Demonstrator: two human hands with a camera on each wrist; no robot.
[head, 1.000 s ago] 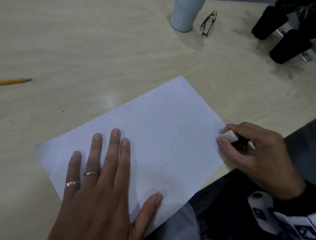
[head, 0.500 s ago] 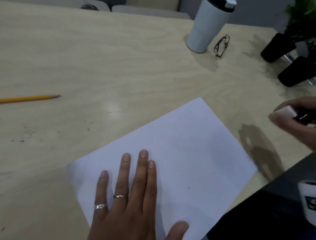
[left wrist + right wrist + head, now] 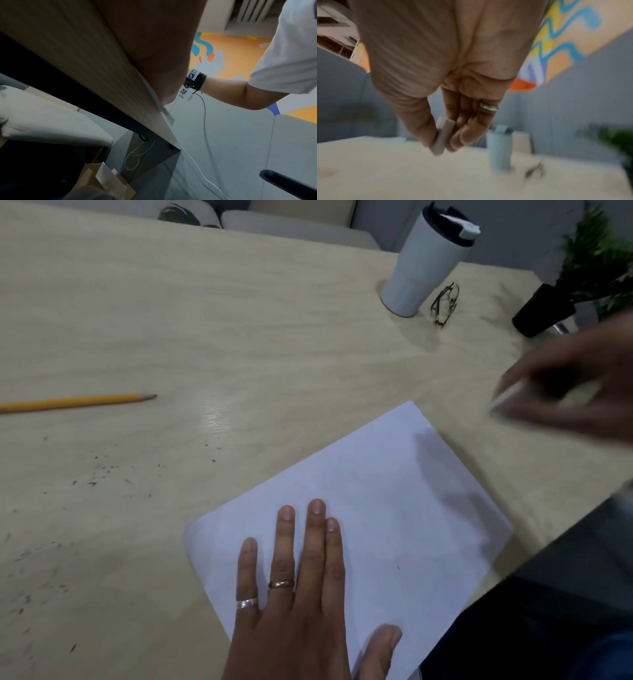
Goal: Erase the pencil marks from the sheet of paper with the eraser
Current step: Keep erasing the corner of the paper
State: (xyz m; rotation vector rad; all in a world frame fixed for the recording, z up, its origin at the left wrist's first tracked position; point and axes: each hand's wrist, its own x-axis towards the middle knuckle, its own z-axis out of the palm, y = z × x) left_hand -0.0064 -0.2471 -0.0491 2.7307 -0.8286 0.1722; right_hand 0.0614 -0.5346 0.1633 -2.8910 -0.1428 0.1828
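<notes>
Two hands are shown over the table (image 3: 239, 337). The sheet of paper (image 3: 394, 508) is pressed flat by the left hand (image 3: 301, 594), fingers straight. The eraser (image 3: 442, 136) is pinched between thumb and fingertips of the right hand (image 3: 568, 392), raised beyond the paper's far right edge, blurred. A pencil (image 3: 75, 402) is seen well apart, left.

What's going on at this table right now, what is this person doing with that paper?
A person is working on a sheet of paper at a wooden table. The left hand lies flat on the sheet, pinning it down. The right hand, blurred, is off the sheet above the table, pinching a white eraser. The sheet looks almost blank apart from one tiny dark mark. A pencil lies untouched to the left.
</notes>
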